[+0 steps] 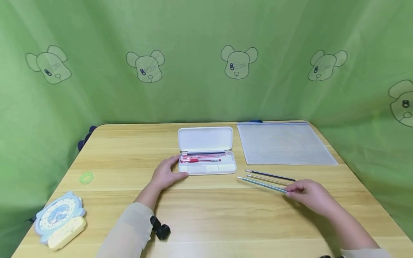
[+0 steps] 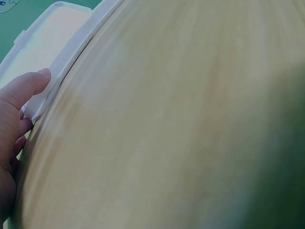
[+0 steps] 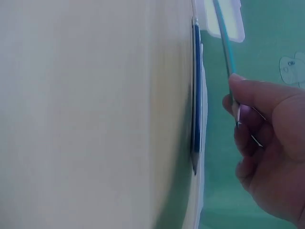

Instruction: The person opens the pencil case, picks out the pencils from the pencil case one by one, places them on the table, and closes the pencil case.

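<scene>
A white pencil case (image 1: 211,169) lies with its lid raised at the middle of the table. Inside it are a dark pencil (image 1: 206,153) and a red pen (image 1: 200,161), among other red-marked pens. My left hand (image 1: 166,173) holds the case by its left end, thumb at the front rim. Between thumb and fingers, my right hand (image 1: 309,195) pinches a light blue pencil (image 1: 261,184) near its sharpened tip, and the right wrist view shows it lifted. Beyond it lie a dark blue pencil (image 3: 197,90) and a tan pencil (image 1: 266,179), their near ends partly hidden by the hand.
A pale mesh zip pouch (image 1: 287,143) lies flat at the back right. On the left are a green ring (image 1: 86,177) and a blue and yellow toy clock (image 1: 59,218). Green curtain (image 1: 193,93) hangs behind the table and along both sides.
</scene>
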Action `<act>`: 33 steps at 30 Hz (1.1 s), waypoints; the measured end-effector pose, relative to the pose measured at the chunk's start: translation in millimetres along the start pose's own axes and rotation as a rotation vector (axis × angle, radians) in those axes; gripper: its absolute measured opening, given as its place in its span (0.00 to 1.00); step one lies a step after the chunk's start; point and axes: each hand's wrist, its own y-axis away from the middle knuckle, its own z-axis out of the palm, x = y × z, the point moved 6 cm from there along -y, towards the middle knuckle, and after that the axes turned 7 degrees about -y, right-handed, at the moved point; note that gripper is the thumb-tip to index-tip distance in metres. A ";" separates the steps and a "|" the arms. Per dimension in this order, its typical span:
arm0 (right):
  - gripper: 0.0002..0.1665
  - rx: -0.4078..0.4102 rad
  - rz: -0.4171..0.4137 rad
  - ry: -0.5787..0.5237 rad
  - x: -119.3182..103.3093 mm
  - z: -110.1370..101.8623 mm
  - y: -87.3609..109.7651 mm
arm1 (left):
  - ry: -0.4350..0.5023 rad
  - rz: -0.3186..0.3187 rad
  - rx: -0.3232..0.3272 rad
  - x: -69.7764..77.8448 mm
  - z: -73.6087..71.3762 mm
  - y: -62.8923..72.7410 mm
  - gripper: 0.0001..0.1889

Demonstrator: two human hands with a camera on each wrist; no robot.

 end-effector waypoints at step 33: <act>0.14 -0.045 0.085 0.063 32.1 -2.9 9.1 | 0.026 -0.011 -0.005 -0.2 0.5 0.8 0.46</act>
